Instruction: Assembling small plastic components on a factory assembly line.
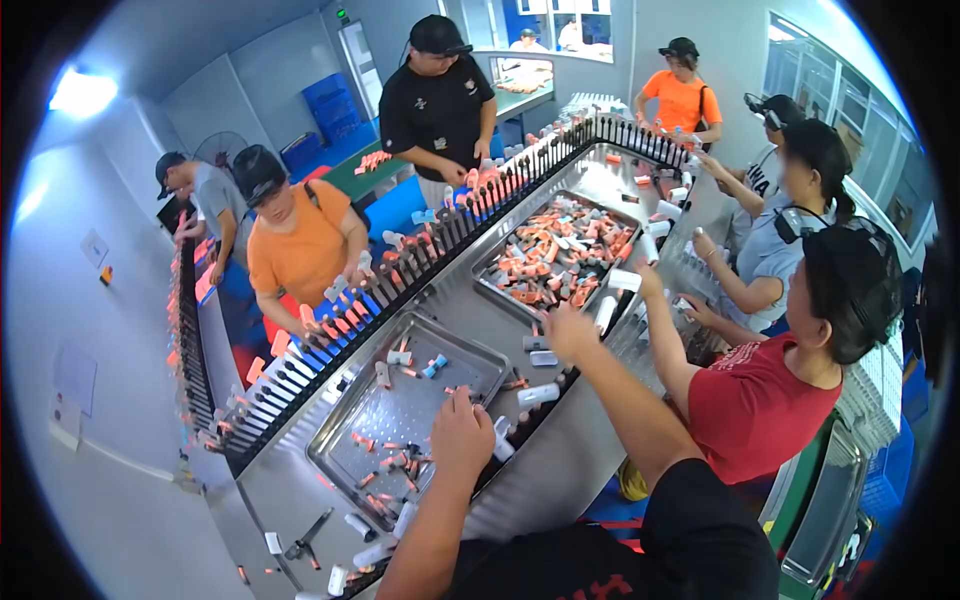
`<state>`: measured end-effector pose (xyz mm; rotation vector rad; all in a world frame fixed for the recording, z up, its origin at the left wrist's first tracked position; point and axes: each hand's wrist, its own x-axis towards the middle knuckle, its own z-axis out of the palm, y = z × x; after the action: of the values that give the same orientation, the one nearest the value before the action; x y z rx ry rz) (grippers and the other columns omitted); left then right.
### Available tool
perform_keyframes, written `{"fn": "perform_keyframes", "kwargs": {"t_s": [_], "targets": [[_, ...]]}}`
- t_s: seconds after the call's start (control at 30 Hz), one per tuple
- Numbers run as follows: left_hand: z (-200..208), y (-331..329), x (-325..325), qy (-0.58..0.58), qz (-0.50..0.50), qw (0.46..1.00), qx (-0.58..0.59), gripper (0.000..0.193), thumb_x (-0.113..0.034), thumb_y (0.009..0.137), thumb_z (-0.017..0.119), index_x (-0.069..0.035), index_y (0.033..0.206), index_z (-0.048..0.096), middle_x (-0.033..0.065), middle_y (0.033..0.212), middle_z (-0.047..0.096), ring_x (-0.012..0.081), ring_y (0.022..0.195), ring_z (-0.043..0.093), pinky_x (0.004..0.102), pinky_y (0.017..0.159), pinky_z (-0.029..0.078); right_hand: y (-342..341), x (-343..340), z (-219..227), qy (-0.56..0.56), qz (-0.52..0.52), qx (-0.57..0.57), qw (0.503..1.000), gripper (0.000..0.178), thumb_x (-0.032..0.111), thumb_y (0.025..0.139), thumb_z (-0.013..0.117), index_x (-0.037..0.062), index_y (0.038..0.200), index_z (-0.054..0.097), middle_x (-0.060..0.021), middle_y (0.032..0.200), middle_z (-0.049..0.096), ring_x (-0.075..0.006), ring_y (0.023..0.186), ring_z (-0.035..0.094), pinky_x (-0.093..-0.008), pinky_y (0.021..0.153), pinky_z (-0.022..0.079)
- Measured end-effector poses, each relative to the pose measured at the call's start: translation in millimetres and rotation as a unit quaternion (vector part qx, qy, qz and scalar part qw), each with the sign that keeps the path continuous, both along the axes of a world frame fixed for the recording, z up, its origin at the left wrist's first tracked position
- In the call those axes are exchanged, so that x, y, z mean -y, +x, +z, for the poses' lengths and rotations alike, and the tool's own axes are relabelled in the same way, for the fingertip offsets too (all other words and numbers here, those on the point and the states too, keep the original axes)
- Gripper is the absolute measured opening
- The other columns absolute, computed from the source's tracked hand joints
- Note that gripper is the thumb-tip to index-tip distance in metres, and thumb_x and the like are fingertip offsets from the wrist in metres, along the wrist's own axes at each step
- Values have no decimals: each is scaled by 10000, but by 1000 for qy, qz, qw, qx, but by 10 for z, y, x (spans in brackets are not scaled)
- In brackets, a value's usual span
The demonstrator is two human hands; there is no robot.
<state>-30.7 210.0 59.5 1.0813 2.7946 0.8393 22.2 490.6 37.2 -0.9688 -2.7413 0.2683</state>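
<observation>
My left hand (463, 428) is above the right edge of the near metal tray (335, 440), its fingers curled together. Whatever they may hold is hidden. Beside it, a white plastic piece (503, 438) sits along the near row of the conveyor. My right hand (572, 333) reaches farther forward, over the same row and next to the far tray; it is blurred and its fingers cannot be made out. Close to it are a white cylindrical piece (538, 394) and another white piece (606, 312). Small orange and grey parts (395, 465) lie scattered in the near tray.
A far tray (488, 290) holds a heap of orange, white and grey parts. A chain of upright black pegs (290, 385) loops around the steel table. Pliers (308, 535) lie at the near left. Several co-workers stand around, one in a red shirt (745, 400) close on my right.
</observation>
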Motion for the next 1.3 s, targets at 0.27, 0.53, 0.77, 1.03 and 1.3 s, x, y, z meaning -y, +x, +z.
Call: {"fn": "perform_keyframes", "kwargs": {"t_s": [0.27, 0.53, 0.77, 1.03, 1.3], "targets": [[-347, -62, 0, -204, -59, 969, 126, 381, -157, 923, 564, -9, 1272, 601, 213, 1225, 635, 398, 1193, 596, 486, 999, 477, 69, -125, 546, -49, 47, -242, 968, 294, 281, 982, 519, 37, 900, 661, -195, 832, 687, -386, 827, 688, -508, 725, 535], [618, 229, -113, 179, -83, 975, 102, 277, -58, 912, 554, -6, 1180, 601, 212, 1067, 664, 405, 1020, 633, 501, 879, 498, -93, 107, -206, -134, 121, 25, 983, 478, 404, 1025, 419, 28, 953, 705, -199, 974, 725, -398, 967, 686, -524, 885, 531], [-376, 102, 198, -79, 21, 995, 59, 394, -218, 932, 573, 3, 1257, 558, 289, 1180, 610, 458, 1076, 596, 539, 924, 476, 40, 460, -266, -159, 157, -213, 951, 140, 184, 930, 602, 56, 972, 637, -141, 922, 663, -389, 944, 645, -502, 820, 522], [459, 290, 222, 132, -45, 989, 55, 316, -78, 933, 564, 30, 1230, 571, 216, 1148, 615, 376, 1046, 595, 454, 930, 477, -32, 59, -116, -123, 80, -36, 989, 391, 380, 1001, 476, 51, 969, 684, -185, 971, 690, -379, 1026, 659, -532, 903, 501], [-651, 25, 440, 32, 39, 999, -4, 262, -116, 879, 614, 11, 1106, 588, 243, 1080, 586, 431, 994, 578, 546, 849, 469, -43, 208, -107, -69, 165, -141, 974, 272, 324, 966, 600, 75, 973, 711, -153, 991, 709, -360, 959, 683, -507, 818, 531]]}}
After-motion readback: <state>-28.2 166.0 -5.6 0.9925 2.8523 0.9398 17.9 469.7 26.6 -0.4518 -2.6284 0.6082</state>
